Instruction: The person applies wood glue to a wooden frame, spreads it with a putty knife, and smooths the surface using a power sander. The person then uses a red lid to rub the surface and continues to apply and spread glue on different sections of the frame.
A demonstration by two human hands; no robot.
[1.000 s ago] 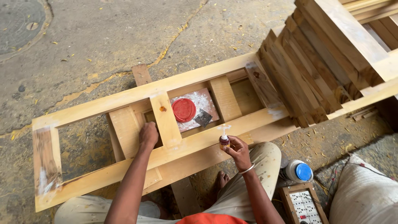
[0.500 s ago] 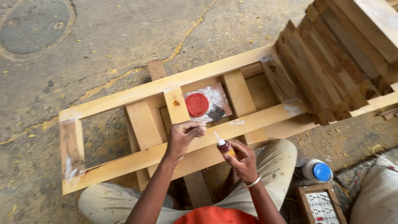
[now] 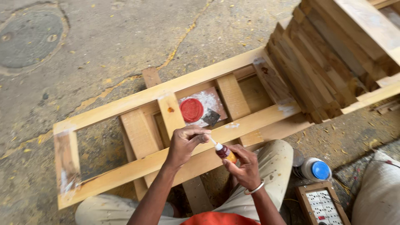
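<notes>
My right hand (image 3: 243, 166) holds a small dark glue bottle (image 3: 223, 151) with a white nozzle, tilted up to the left. My left hand (image 3: 185, 143) pinches the tip of that nozzle with its fingertips. Both hands hover over the near rail of a pale wooden ladder-like frame (image 3: 137, 164) lying flat on the ground across my knees. Just beyond the hands, inside the frame, a red round lid (image 3: 192, 110) and a dark scrap (image 3: 211, 118) sit on a small board dusted with white powder.
Stacked wooden frames (image 3: 333, 54) rise at the upper right. A white jar with a blue lid (image 3: 317, 169) and a wooden switch box (image 3: 323, 206) lie right of my knee. A pale sack (image 3: 381, 193) fills the lower right corner. A round manhole cover (image 3: 29, 37) sits at the upper left.
My left hand left the frame's rail and came over to the bottle's nozzle. My right hand lowered and tilted the bottle. The view shifted, moving the frame to the right.
</notes>
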